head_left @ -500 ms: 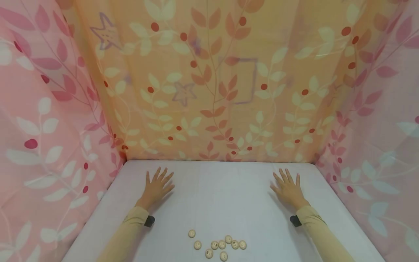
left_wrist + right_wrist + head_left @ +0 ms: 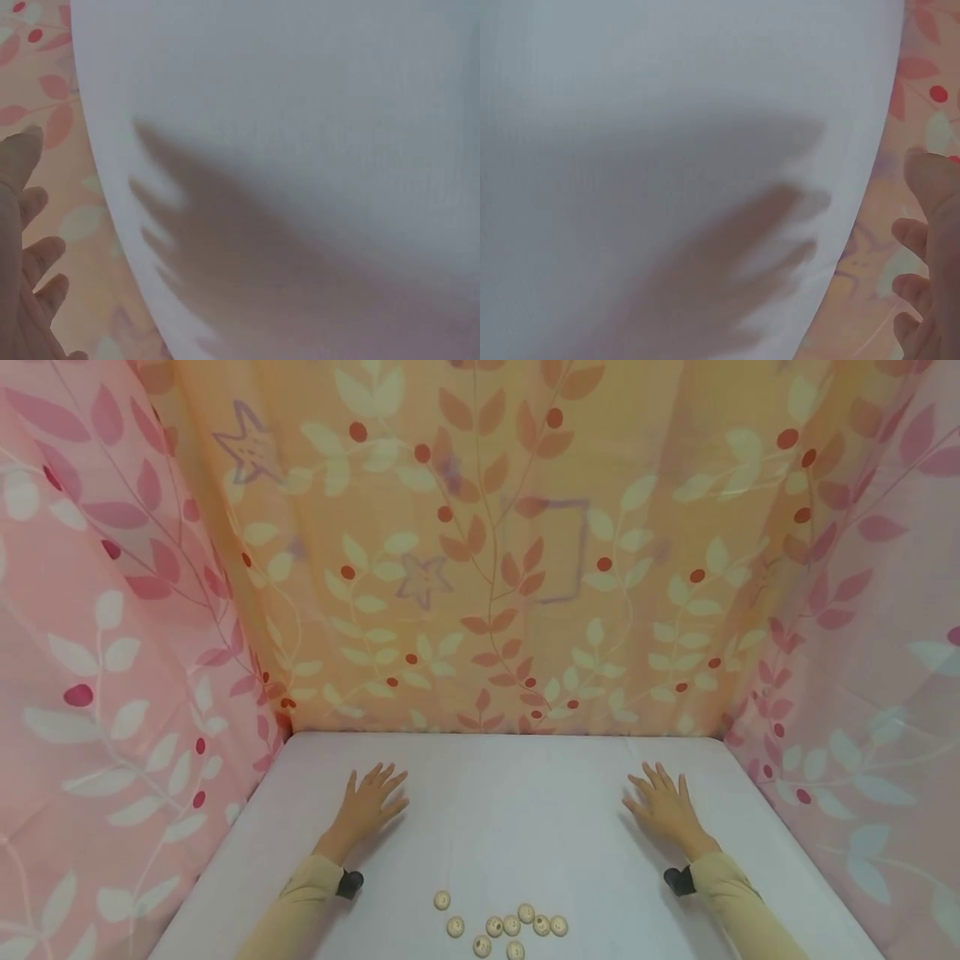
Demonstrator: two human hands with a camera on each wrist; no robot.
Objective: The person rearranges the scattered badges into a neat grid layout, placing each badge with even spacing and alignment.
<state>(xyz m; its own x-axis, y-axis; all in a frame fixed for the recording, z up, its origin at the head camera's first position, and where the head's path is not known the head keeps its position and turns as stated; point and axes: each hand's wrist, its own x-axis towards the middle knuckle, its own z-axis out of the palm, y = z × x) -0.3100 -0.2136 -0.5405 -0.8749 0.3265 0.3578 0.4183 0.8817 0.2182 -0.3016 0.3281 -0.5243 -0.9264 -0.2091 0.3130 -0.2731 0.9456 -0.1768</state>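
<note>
My left hand [image 2: 366,806] hovers over the left part of the white table [image 2: 517,818], fingers spread and holding nothing. On the other side my right hand [image 2: 666,808] is spread in the same way, also with nothing in it. Shadows of the fingers fall on the tabletop in both wrist views. Several small round cream-coloured discs [image 2: 512,925] with faint markings lie near the table's front middle, nearer to me than either hand. One disc [image 2: 442,900] sits apart at the left of the group. Neither hand touches a disc.
An orange leaf-patterned curtain [image 2: 480,610] hangs along the table's far edge. Pink patterned curtains stand at the left [image 2: 112,693] and right [image 2: 862,693]. A small black device [image 2: 350,883] is on the left wrist, and another black device [image 2: 679,882] on the right.
Both hands have drawn slightly back toward me from the far edge, fingers still spread. The discs keep their arrangement; the whole view has shifted a little.
</note>
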